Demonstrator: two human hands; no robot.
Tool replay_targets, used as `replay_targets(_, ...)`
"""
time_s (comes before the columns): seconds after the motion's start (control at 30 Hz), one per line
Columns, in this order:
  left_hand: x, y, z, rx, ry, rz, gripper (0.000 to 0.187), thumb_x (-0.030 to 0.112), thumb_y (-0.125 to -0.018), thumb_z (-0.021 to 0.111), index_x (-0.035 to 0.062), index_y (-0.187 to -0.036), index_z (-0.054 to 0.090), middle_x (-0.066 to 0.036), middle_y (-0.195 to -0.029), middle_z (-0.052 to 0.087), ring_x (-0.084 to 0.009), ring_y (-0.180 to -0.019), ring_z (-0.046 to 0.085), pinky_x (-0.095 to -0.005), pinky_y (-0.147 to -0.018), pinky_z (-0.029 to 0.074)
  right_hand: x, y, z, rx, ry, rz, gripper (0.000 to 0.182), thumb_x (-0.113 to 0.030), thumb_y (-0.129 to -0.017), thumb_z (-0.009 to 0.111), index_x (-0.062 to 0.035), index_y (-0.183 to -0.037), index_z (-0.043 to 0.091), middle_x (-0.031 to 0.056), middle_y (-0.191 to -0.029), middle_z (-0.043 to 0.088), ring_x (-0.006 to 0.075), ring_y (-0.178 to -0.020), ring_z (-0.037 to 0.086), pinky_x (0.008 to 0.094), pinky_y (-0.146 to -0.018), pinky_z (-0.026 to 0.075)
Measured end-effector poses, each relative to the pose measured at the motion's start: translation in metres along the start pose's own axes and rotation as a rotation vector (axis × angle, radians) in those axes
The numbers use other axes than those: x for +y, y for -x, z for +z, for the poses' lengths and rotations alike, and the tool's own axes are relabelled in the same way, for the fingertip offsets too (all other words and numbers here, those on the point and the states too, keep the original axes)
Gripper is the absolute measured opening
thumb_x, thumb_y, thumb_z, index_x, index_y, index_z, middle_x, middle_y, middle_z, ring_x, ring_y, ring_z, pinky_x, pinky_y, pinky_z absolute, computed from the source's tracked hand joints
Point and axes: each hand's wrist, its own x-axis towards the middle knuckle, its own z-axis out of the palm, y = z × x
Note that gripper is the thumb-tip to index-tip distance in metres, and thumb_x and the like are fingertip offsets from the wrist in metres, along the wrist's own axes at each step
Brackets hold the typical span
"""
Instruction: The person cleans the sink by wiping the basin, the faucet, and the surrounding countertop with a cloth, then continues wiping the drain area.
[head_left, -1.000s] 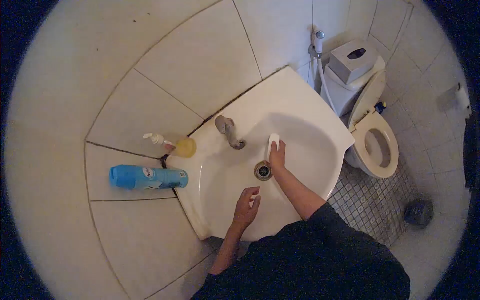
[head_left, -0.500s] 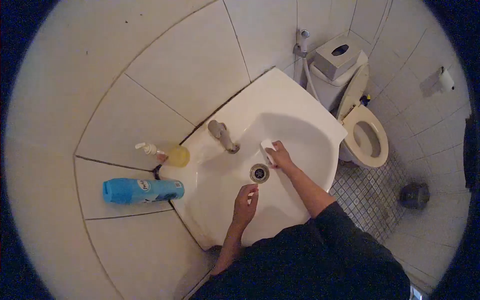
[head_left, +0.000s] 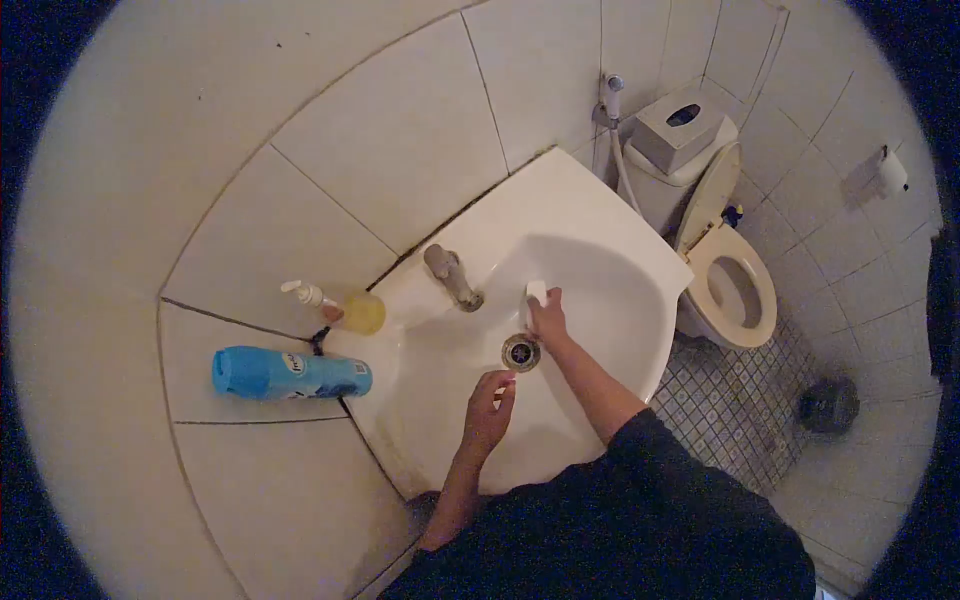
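Note:
My right hand [head_left: 547, 321] is closed around a small white sponge-like block [head_left: 536, 291] and presses it on the inner wall of the white sink [head_left: 590, 185], just above the drain [head_left: 521, 352]. Below the drain, over the basin, my left hand [head_left: 488, 414] has its fingers curled together in a pinch. Whatever lies between those fingertips, if anything, is too small to make out. The faucet [head_left: 452, 277] stands at the back of the sink, to the left of the right hand.
On the sink's left corner are a pump bottle of yellow liquid [head_left: 362, 313] and a blue bottle [head_left: 290, 374]. To the right stand a toilet [head_left: 763, 290] with its lid raised, a tissue box [head_left: 675, 130] on the tank, and a dark bin [head_left: 828, 405]. A spray hose [head_left: 613, 95] hangs on the wall.
My right hand has shifted a little left and down along the basin with the white block, closer to the drain. My left hand has stayed nearly still. The view has tilted slightly.

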Motion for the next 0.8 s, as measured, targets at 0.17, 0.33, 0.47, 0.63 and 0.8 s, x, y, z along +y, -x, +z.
replay_targets(0.17, 0.001, -0.003, 0.002, -0.007, 0.021, -0.026, 0.016, 0.012, -0.086, 0.051, 0.0056, -0.1, 0.056, -0.009, -0.102, 0.054, -0.0187, -0.091, 0.056, -0.0302, -0.074, 0.048, -0.014, -0.012, -0.033, -0.388, -0.121, 0.096, 0.043, -0.028, -0.079, 0.059, -0.0135, -0.107, 0.03, 0.0103, -0.079, 0.051, 0.0205, -0.057, 0.052, 0.0341, -0.04, 0.042)
replay_targets(0.33, 0.002, -0.001, 0.004, -0.036, -0.009, -0.007, 0.015, 0.012, -0.085, 0.052, 0.0058, -0.099, 0.056, -0.009, -0.101, 0.054, -0.0187, -0.091, 0.056, -0.0301, -0.073, 0.048, 0.057, -0.016, -0.009, -0.326, -0.003, -0.345, 0.051, -0.029, -0.079, 0.059, -0.012, -0.116, 0.029, 0.013, -0.099, 0.047, 0.0235, -0.071, 0.052, 0.033, -0.041, 0.044)
replay_targets(0.47, -0.002, -0.001, 0.01, -0.035, 0.047, -0.014, 0.015, 0.012, -0.085, 0.052, 0.0054, -0.098, 0.056, -0.009, -0.101, 0.055, -0.0192, -0.09, 0.056, -0.0302, -0.073, 0.048, -0.081, 0.011, -0.059, -0.292, -0.191, 0.504, 0.048, -0.03, -0.08, 0.057, -0.0108, -0.115, 0.03, 0.0153, -0.1, 0.048, 0.026, -0.084, 0.053, 0.035, -0.056, 0.049)
replay_targets(0.63, 0.001, 0.0, 0.003, -0.038, -0.012, 0.033, 0.016, 0.011, -0.086, 0.05, 0.0047, -0.1, 0.055, -0.01, -0.101, 0.054, -0.0196, -0.089, 0.056, -0.0301, -0.073, 0.049, -0.023, 0.004, -0.012, 0.034, 0.178, -0.016, 0.048, -0.032, -0.08, 0.056, -0.0109, -0.114, 0.03, 0.0178, -0.087, 0.053, 0.0253, -0.06, 0.056, 0.0358, -0.043, 0.046)
replay_targets(0.8, -0.006, -0.003, 0.002, -0.02, -0.039, 0.029, 0.018, 0.012, -0.086, 0.049, 0.0045, -0.101, 0.055, -0.011, -0.101, 0.053, -0.0199, -0.088, 0.056, -0.0303, -0.072, 0.049, 0.018, -0.011, -0.015, -0.228, 0.064, 0.026, 0.051, -0.032, -0.079, 0.057, -0.0107, -0.115, 0.029, 0.0205, -0.095, 0.051, 0.0279, -0.071, 0.056, 0.0348, -0.045, 0.047)
